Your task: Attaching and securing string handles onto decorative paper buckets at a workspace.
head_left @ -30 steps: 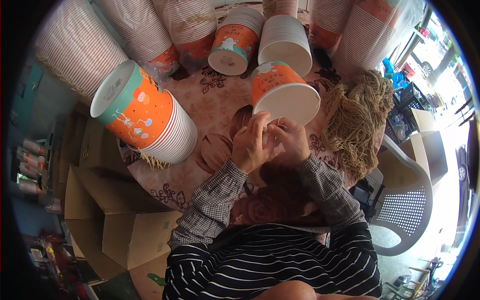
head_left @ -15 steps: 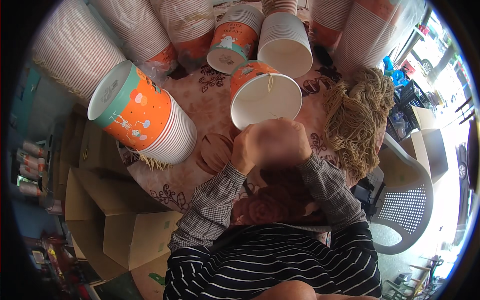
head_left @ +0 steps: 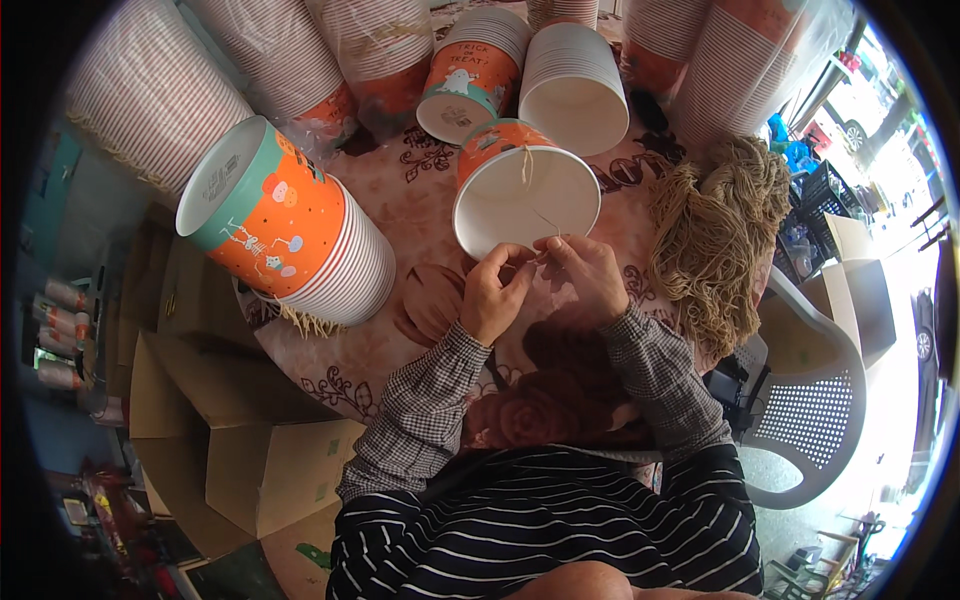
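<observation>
A paper bucket [head_left: 500,205], orange and green outside and white inside, lies tipped with its mouth toward me. A loop of tan string [head_left: 527,165] hangs over its far rim. At the near rim my left hand [head_left: 498,292] and my right hand [head_left: 592,278] meet, thumbs and forefingers pinched together on the string. A thin string end [head_left: 549,219] sticks up from the right fingertips against the white inside. The part of the string between the fingers is too small to make out.
To the left leans a stack of orange buckets [head_left: 290,225]. A bundle of tan strings [head_left: 715,240] lies at the right. More stacks stand behind, including a white one [head_left: 573,95]. Below left is an open cardboard box [head_left: 285,480]; a plastic chair [head_left: 815,400] stands right.
My hands, smeared before, now show clearly, with the fingertips slightly apart at the near rim. The bucket has shifted a little to the left, and more of its string shows.
</observation>
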The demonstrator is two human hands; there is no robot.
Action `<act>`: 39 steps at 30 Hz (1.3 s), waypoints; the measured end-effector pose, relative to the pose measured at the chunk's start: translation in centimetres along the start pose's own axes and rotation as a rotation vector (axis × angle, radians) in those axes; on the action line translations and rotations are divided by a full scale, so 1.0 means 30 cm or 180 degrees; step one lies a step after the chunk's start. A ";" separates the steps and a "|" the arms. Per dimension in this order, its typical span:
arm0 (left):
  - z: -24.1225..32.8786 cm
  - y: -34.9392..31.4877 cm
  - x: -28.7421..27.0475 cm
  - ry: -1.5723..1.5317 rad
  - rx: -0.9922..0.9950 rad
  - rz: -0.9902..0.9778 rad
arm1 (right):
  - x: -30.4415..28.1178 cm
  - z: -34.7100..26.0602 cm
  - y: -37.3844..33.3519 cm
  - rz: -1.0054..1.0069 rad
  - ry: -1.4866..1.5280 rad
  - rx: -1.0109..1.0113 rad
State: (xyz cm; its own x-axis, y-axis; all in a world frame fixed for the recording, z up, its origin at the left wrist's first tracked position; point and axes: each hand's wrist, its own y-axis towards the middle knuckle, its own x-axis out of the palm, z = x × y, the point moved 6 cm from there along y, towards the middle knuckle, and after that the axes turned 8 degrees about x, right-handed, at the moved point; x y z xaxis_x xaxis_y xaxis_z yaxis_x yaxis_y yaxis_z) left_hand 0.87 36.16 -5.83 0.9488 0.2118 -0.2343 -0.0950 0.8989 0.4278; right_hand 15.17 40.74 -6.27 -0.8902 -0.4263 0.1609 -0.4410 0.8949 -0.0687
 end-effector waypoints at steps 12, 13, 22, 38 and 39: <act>0.007 -0.002 0.005 -0.0264 0.0164 -0.0033 | 0.026 -0.050 -0.024 0.0475 -0.1677 -0.1154; -0.014 -0.007 0.011 -0.0799 -0.0280 -0.0114 | 0.025 -0.049 -0.025 0.0470 -0.1484 -0.1057; -0.029 -0.013 0.021 -0.0795 -0.0371 -0.0276 | 0.012 -0.042 -0.014 0.0385 -0.0952 -0.0383; -0.038 -0.019 0.021 -0.0970 -0.0608 -0.0328 | 0.007 0.022 0.002 -0.0133 0.0655 0.0760; -0.041 -0.020 0.021 -0.0969 -0.0611 -0.0326 | 0.004 0.023 0.003 -0.0135 0.0655 0.0763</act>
State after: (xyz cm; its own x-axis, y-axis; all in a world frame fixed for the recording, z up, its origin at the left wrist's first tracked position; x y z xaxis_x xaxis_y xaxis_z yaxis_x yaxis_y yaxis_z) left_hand 1.14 36.21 -7.32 0.9997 0.0192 0.0152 -0.0223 0.9711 0.2375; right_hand 14.95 40.69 -6.93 -0.8392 -0.4051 0.3628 -0.5136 0.8098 -0.2838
